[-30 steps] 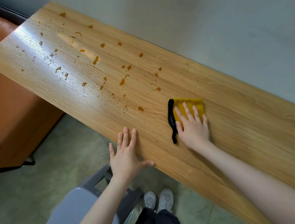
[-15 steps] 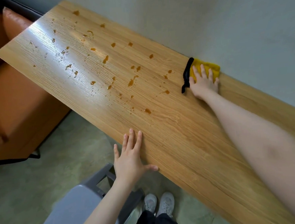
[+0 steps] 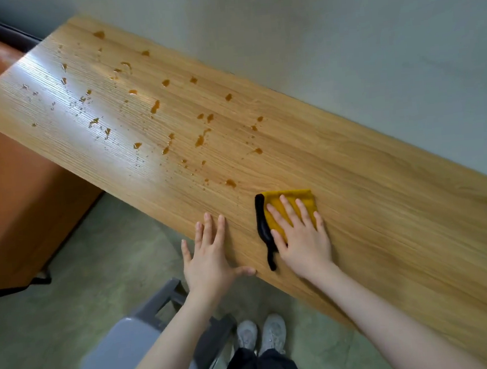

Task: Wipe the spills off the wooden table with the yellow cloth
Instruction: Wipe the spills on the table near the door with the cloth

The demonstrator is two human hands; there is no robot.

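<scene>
A long wooden table (image 3: pixel 369 203) runs along the wall. Several amber spills (image 3: pixel 199 141) dot its left and middle parts. The folded yellow cloth (image 3: pixel 291 201), with a black edge on its left side, lies near the table's front edge. My right hand (image 3: pixel 302 238) presses flat on the cloth, fingers spread over it. My left hand (image 3: pixel 210 259) rests flat with fingers apart on the table's front edge, just left of the cloth, holding nothing. One small spill (image 3: pixel 230 183) sits a little beyond the cloth.
A grey chair (image 3: pixel 132 347) stands below my left arm. An orange sofa (image 3: pixel 18 187) sits under and beyond the table's left end. A pale wall (image 3: pixel 342 45) backs the table. My shoes (image 3: pixel 261 338) show on the green floor.
My right hand slid the cloth from the wall side of the table back to the front edge. The left hand stayed put on the edge.
</scene>
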